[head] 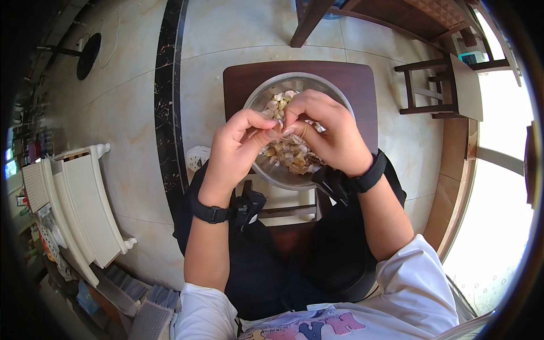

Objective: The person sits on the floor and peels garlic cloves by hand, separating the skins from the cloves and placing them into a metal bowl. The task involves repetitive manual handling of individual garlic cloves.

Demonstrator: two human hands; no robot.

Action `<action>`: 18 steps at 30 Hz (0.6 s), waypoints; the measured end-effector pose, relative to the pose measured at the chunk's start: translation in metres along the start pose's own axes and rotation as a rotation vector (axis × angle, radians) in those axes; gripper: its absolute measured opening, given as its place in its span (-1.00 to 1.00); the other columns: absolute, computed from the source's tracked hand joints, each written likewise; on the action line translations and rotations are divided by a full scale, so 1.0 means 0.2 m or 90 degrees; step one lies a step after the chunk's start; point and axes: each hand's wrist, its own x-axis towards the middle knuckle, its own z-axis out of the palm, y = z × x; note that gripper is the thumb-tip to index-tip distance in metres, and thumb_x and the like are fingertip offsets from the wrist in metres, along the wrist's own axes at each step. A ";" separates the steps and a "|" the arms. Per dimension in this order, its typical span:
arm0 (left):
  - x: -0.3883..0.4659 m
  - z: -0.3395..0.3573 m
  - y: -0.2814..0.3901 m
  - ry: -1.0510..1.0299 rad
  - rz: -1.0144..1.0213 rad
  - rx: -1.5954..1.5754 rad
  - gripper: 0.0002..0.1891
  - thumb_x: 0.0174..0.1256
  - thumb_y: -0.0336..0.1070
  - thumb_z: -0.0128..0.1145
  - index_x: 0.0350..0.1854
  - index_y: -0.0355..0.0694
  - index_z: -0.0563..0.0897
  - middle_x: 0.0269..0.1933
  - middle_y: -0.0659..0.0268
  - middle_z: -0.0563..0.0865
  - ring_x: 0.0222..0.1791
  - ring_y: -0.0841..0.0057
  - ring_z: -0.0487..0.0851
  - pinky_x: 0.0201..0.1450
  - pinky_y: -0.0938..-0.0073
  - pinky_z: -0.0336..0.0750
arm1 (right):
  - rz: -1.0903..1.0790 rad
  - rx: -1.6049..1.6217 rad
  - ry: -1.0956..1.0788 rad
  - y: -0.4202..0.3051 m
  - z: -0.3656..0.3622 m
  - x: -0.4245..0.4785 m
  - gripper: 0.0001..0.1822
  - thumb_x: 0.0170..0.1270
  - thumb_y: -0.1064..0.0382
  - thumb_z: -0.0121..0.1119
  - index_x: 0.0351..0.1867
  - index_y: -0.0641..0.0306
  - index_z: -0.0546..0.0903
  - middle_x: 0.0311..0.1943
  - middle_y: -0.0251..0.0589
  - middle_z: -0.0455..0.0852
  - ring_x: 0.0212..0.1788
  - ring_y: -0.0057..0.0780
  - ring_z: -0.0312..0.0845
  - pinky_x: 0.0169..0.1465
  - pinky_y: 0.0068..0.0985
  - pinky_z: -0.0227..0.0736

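Note:
My left hand (240, 142) and my right hand (329, 129) meet over a wide stainless-steel bowl (297, 76). Pinched between the thumbs and forefingers of both is a small pale piece, seemingly a garlic clove (279, 126), mostly covered by the fingertips. Below them, garlic cloves (278, 104) lie toward the far side of the bowl. A heap of papery garlic skins (293, 155), with some cloves among it, fills the near side. The bowl rests on a dark reddish-brown stool (363, 93). My right forearm and hand hide part of the bowl.
Black straps with small devices (248, 208) are on both wrists. To the left stand a white perforated container (196, 158) and white furniture (87, 208). A wooden stool (463, 89) is at the right, and a dark table leg (308, 23) stands ahead on the tiled floor (127, 127).

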 end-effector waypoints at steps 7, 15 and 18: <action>0.01 0.02 0.06 0.024 -0.021 -0.063 -0.92 0.45 -0.44 0.16 -0.12 -0.28 0.55 -0.13 0.30 0.66 -0.11 0.56 0.64 0.05 0.53 0.52 | 0.014 0.011 0.045 0.00 0.04 -0.01 -0.86 0.19 0.51 0.28 -0.25 0.28 0.59 -0.32 -0.20 0.64 -0.21 -0.22 0.59 -0.13 -0.43 0.49; 0.01 0.00 0.08 0.014 -0.001 -0.019 -0.89 0.45 -0.42 0.16 -0.06 -0.26 0.55 -0.07 0.32 0.65 -0.03 0.59 0.59 0.14 0.55 0.45 | 0.008 0.094 0.106 -0.02 0.07 -0.02 -0.83 0.17 0.44 0.36 -0.22 0.26 0.62 -0.27 -0.22 0.71 -0.22 -0.28 0.63 -0.10 -0.41 0.51; 0.02 0.00 0.07 0.010 0.048 0.026 -0.91 0.48 -0.44 0.12 -0.08 -0.32 0.57 -0.10 0.31 0.68 -0.05 0.58 0.67 0.07 0.55 0.56 | -0.013 0.060 0.102 -0.01 0.07 -0.02 -0.83 0.16 0.45 0.37 -0.24 0.26 0.63 -0.28 -0.24 0.72 -0.23 -0.28 0.63 -0.13 -0.42 0.51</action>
